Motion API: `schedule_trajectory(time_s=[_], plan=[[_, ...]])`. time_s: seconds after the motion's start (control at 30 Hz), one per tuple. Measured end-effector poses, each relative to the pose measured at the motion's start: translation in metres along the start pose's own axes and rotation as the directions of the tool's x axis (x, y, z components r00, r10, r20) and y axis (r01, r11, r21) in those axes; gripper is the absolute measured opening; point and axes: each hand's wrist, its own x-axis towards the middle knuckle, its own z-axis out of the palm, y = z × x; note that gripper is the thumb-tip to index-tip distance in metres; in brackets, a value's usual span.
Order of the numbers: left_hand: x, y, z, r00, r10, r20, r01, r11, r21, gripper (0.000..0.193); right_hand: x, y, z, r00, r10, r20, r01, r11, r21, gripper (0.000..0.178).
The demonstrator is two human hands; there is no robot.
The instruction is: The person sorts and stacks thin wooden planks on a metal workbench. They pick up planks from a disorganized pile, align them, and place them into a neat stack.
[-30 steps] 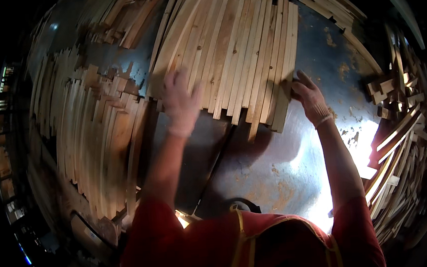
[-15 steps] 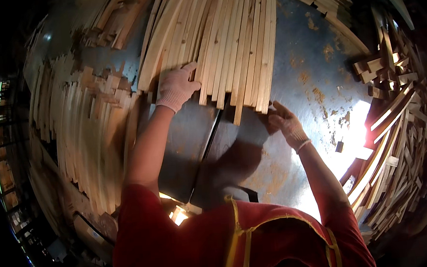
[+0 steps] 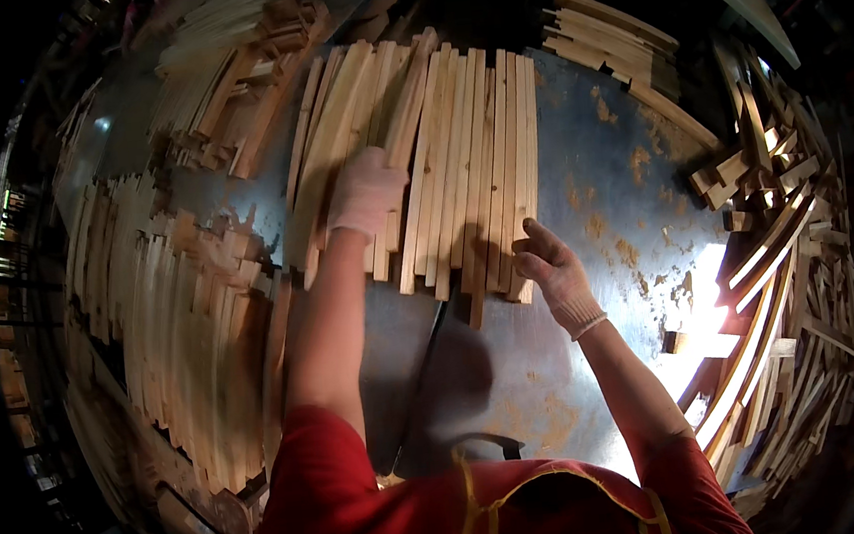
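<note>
Wooden strips [image 3: 459, 164] lie side by side in a flat row on the metal tabletop, their near ends uneven. My left hand [image 3: 369, 191], in a pale knit glove, is closed round one wooden strip [image 3: 413, 92]. That strip is lifted and slightly tilted over the others; the hand hides its near part. My right hand [image 3: 556, 272], gloved with the fingertips showing, is beside the near right corner of the row. Its index finger and thumb are apart, and nothing shows in it.
Stacks of strips [image 3: 182, 336] line the left side, with more pieces [image 3: 253, 90] at the far left. A small pile of boards [image 3: 610, 42] sits at the far right. Offcuts [image 3: 781, 309] heap up along the right edge. The metal tabletop [image 3: 601, 183] has rusty patches.
My left hand has closed on a strip and raised it above the row. My right hand has moved alongside the row's near right corner. The view has shifted, so the row appears lower.
</note>
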Motion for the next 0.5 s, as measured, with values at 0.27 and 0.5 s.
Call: schedule_trajectory(time_s=[0.27,0.5], plan=[[-0.241,0.034,0.025,0.944,0.272,0.184,-0.240,0.954,-0.179,0.046,-0.037,-0.037,0.044,1.000,0.006,-0.027,0.001,0.965,0.263,0.078],[-0.218,-0.017,0.101,0.970,-0.013,0.243,-0.081,0.924,0.373,0.057,-0.065,0.022,-0.010,0.949,0.134,-0.287,-0.073,0.974,0.213,0.049]])
